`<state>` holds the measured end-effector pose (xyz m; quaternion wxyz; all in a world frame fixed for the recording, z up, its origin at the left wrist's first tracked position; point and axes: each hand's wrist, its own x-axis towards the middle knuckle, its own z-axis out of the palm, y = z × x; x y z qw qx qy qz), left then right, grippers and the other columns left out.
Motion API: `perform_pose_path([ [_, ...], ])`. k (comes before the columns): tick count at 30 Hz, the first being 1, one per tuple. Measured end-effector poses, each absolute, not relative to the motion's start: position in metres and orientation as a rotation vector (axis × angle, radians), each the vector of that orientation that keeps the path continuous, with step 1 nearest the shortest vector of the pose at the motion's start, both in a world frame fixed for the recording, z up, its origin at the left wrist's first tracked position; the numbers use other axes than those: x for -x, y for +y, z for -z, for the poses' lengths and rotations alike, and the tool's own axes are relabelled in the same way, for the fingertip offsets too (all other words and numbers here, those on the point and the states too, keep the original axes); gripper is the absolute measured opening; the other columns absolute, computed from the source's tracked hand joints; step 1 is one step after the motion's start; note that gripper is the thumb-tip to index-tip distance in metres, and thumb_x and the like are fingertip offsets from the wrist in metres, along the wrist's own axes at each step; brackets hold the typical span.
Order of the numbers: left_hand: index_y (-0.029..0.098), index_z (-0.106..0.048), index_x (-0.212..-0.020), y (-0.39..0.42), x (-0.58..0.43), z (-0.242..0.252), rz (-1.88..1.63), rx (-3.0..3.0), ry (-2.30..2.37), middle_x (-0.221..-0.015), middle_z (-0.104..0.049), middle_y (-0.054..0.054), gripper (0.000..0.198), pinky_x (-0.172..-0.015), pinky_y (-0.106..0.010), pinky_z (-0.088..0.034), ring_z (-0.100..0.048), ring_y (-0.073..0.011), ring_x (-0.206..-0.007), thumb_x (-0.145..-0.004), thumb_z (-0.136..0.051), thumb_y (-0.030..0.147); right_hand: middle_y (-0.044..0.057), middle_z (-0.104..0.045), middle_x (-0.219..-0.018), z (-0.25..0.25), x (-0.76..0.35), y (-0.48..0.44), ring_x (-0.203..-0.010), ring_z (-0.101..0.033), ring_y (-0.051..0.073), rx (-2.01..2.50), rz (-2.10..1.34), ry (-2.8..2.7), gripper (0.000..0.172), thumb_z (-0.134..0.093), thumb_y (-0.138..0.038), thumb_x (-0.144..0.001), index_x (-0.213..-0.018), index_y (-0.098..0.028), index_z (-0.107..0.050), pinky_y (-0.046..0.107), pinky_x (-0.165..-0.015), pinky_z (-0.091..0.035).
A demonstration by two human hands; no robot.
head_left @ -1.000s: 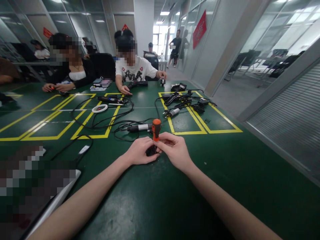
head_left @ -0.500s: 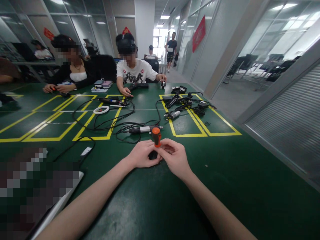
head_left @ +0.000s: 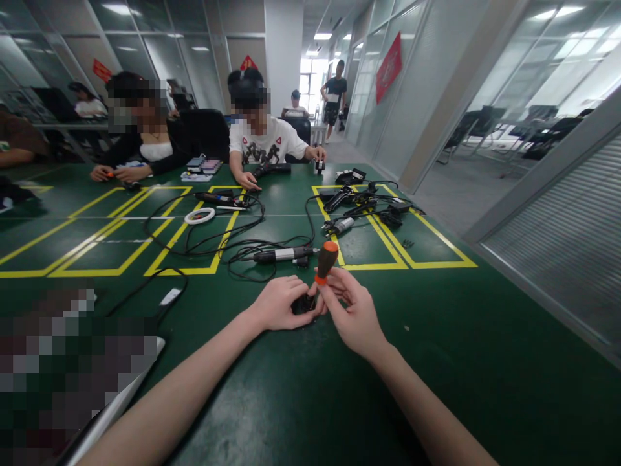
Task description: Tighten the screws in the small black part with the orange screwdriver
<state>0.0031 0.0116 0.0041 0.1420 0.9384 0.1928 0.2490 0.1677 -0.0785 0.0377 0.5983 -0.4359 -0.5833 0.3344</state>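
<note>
My right hand (head_left: pixel 356 310) is closed around the lower handle of a screwdriver (head_left: pixel 328 260) with an orange and dark grip. The handle leans to the right, its orange end up. Its shaft is mostly hidden by my fingers and points down toward a small black part (head_left: pixel 303 303). That part rests at the green table top, with my left hand (head_left: pixel 280 304) curled round it. My fingers cover most of the part, so its kind does not show. Just beyond my hands lies a silver and black electric screwdriver (head_left: pixel 284 254) with its cable.
Black devices and cables (head_left: pixel 359 202) lie at the right back among yellow tape lines. A white ring (head_left: pixel 199 215) is at the left back. A pixelated device (head_left: pixel 116 388) occupies the near left. Two people (head_left: pixel 252 139) sit across the table (head_left: pixel 460 362).
The screwdriver handle has moved right and tilted rightward, with my right hand shifting along. More of the black part shows inside my left hand, which stays round it.
</note>
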Motion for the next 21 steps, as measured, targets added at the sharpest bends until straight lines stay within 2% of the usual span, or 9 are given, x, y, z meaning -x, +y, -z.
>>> perform_pose_path([
  [5, 0.02, -0.057, -0.075, 0.013, -0.002, -0.003, -0.65, -2.677, 0.642, -0.072, -0.063, -0.002, 0.033, -0.064, -0.027, -0.041, -0.059, -0.0159, -0.069, -0.087, -0.066, 0.049, 0.001, -0.073, -0.073, -0.04, -0.166, -0.081, -0.058, -0.068, 0.015, 1.055, -0.796, -1.278, 0.021, -0.08, -0.031, -0.083, -0.095, -0.021, -0.066, 0.028, -0.059, -0.06],
  [8, 0.019, -0.061, -0.078, 0.015, -0.001, -0.005, -0.588, -2.608, 0.668, -0.077, -0.064, -0.002, 0.039, -0.069, -0.027, -0.044, -0.06, -0.0169, -0.074, -0.08, -0.075, 0.054, 0.001, -0.073, -0.07, -0.04, -0.166, -0.079, -0.054, -0.066, 0.014, 1.051, -0.84, -1.185, 0.023, -0.086, -0.035, -0.077, -0.082, -0.02, -0.069, 0.027, -0.054, -0.059],
  [11, 0.018, -0.068, -0.092, 0.02, 0.002, -0.008, -0.531, -2.404, 0.675, -0.092, -0.069, -0.003, 0.041, -0.078, -0.029, -0.047, -0.062, -0.0185, -0.085, -0.07, -0.084, 0.049, 0.002, -0.072, -0.077, -0.04, -0.167, -0.076, -0.052, -0.062, 0.012, 1.019, -0.821, -1.143, 0.023, -0.089, -0.036, -0.072, -0.073, -0.019, -0.074, 0.025, -0.046, -0.054],
  [13, 0.017, -0.071, -0.099, 0.025, 0.004, -0.011, -0.447, -2.212, 0.633, -0.097, -0.07, -0.002, 0.042, -0.08, -0.029, -0.048, -0.062, -0.0174, -0.087, -0.069, -0.086, 0.042, 0.002, -0.071, -0.079, -0.04, -0.168, -0.074, -0.051, -0.061, 0.011, 0.997, -0.821, -1.138, 0.02, -0.09, -0.034, -0.071, -0.07, -0.019, -0.076, 0.023, -0.044, -0.053],
  [16, 0.016, -0.075, -0.099, 0.031, 0.006, -0.013, -0.336, -2.005, 0.581, -0.098, -0.07, -0.002, 0.039, -0.079, -0.027, -0.046, -0.06, -0.0155, -0.087, -0.068, -0.087, 0.036, 0.002, -0.072, -0.074, -0.038, -0.168, -0.073, -0.052, -0.063, 0.012, 1.01, -0.859, -1.119, 0.019, -0.089, -0.033, -0.072, -0.079, -0.019, -0.079, 0.025, -0.048, -0.056],
  [21, 0.014, -0.073, -0.089, 0.031, 0.004, -0.013, -0.377, -1.897, 0.653, -0.083, -0.064, 0.002, 0.042, -0.072, -0.025, -0.041, -0.054, -0.0126, -0.078, -0.06, -0.092, 0.038, 0.005, -0.078, -0.078, -0.038, -0.167, -0.073, -0.054, -0.067, 0.015, 1.016, -0.878, -1.078, 0.033, -0.085, -0.041, -0.077, -0.099, -0.019, -0.074, 0.029, -0.052, -0.06],
])
